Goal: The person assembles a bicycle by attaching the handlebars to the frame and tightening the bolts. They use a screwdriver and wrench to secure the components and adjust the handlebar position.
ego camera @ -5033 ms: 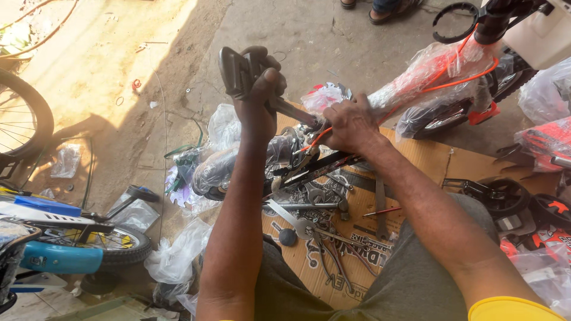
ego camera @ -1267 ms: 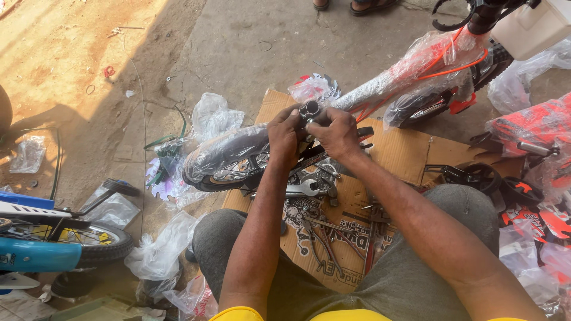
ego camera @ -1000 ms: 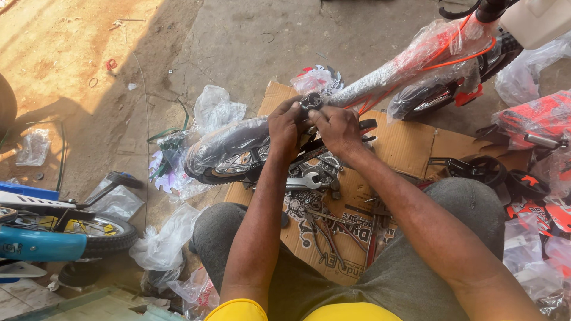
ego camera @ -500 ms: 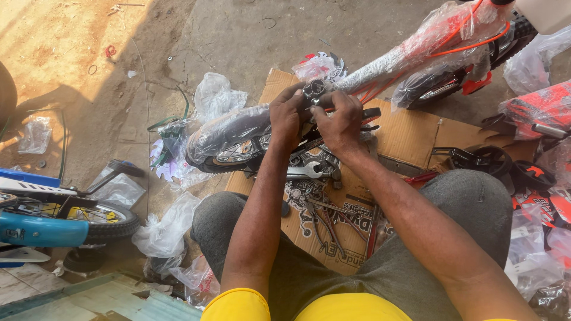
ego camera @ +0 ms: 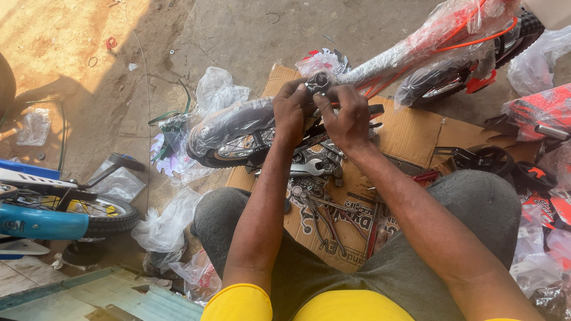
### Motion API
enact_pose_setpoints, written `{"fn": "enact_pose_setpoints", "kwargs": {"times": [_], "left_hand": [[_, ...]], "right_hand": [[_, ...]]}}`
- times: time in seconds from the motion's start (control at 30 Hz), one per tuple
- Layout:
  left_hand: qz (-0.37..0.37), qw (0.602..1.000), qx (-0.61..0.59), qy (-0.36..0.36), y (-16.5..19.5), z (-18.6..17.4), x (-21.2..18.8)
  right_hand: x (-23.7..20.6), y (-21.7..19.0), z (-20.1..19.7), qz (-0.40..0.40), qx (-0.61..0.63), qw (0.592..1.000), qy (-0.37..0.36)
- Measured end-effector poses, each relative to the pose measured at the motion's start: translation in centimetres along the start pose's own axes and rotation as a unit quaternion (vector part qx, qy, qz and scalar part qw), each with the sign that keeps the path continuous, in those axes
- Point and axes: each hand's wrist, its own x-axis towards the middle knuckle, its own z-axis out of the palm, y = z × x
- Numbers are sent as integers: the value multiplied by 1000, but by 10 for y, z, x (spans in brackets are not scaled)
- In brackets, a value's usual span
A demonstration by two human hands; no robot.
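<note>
Wrenches [ego camera: 315, 169] and pliers [ego camera: 330, 223] lie on the cardboard [ego camera: 410, 131] at six o'clock of the hands, and beyond them the left hand [ego camera: 291, 113] and right hand [ego camera: 348, 116] meet, pinching the plastic-wrapped bicycle frame [ego camera: 416, 44], which runs off toward two o'clock.

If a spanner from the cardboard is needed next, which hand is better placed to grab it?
Probably the left hand: the silver spanner lies almost directly beneath its wrist, while the right hand sits slightly further over, pinching the wrapped bike end.
</note>
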Motion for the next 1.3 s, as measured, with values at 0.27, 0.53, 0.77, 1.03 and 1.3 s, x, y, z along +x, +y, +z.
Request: {"fn": "enact_pose_setpoints", "kwargs": {"times": [0.27,0.53,0.77,1.03,1.3], "left_hand": [[3,1000,31,2,-1,-1,-1],[15,1000,-24,3,-10,-4,5],[-14,1000,0,3,1,-2,-2],[2,1000,0,-16,5,1,-5],[-6,1000,-4,-15,4,-2,-2]], "right_hand": [[2,0,2,-98,7,994,57],[5,-1,2,-21,-65,998,-14],[-1,-4,-2,-44,11,998,30],[0,-8,-5,-31,39,999,1],[-1,-9,-3,-59,-74,995,-3]]}}
